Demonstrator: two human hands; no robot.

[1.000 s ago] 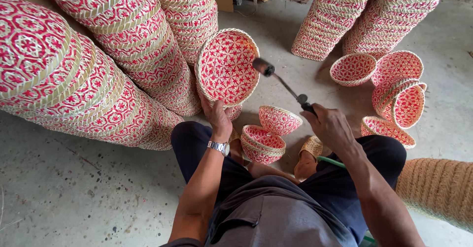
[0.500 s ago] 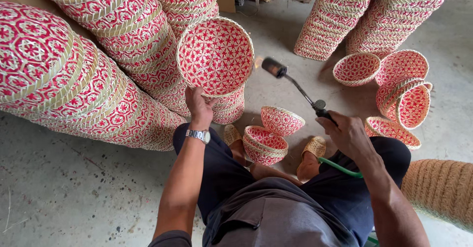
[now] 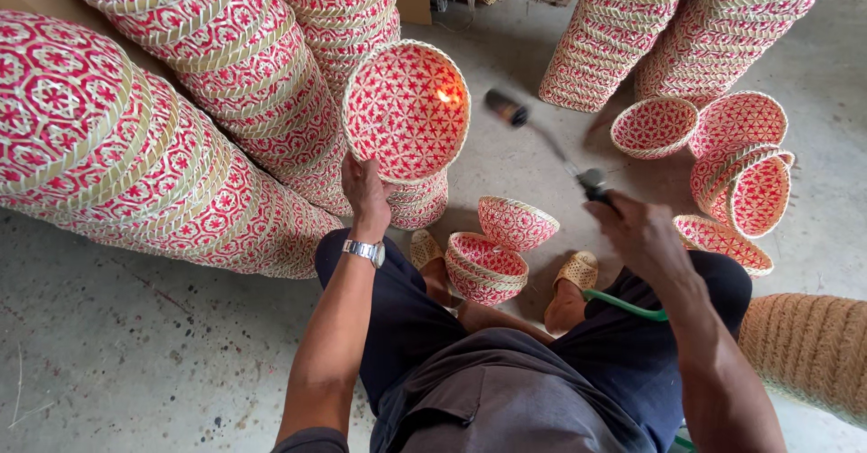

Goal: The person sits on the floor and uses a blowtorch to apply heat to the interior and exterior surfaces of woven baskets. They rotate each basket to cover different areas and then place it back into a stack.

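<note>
1. The left hand (image 3: 366, 186) is closed on the lower rim of a red-and-straw woven basket (image 3: 406, 110), holding it up on edge with its hollow facing the camera.
2. A small orange flame glows on the inside of that basket, near its upper right rim.
3. The right hand (image 3: 637, 232) is wrapped tight around the grip of a gas torch (image 3: 542, 137), whose dark nozzle points toward the flame; the torch looks motion-blurred.
4. A green hose (image 3: 623, 304) runs from under the right hand across the person's lap.
5. A wristwatch (image 3: 364, 252) sits on the left wrist.
6. Between the person's sandalled feet lie two small baskets (image 3: 497, 250), one tipped against the other.
7. More loose baskets (image 3: 722, 155) lie on the floor to the right, some stacked on edge.
8. Long nested stacks of baskets (image 3: 163, 128) lean across the left side, and two upright stacks (image 3: 650, 28) stand at the back right.
9. The floor (image 3: 135, 363) is bare grey concrete, stained and speckled.
10. A coiled straw-coloured mat (image 3: 813, 349) shows at the right edge.
</note>
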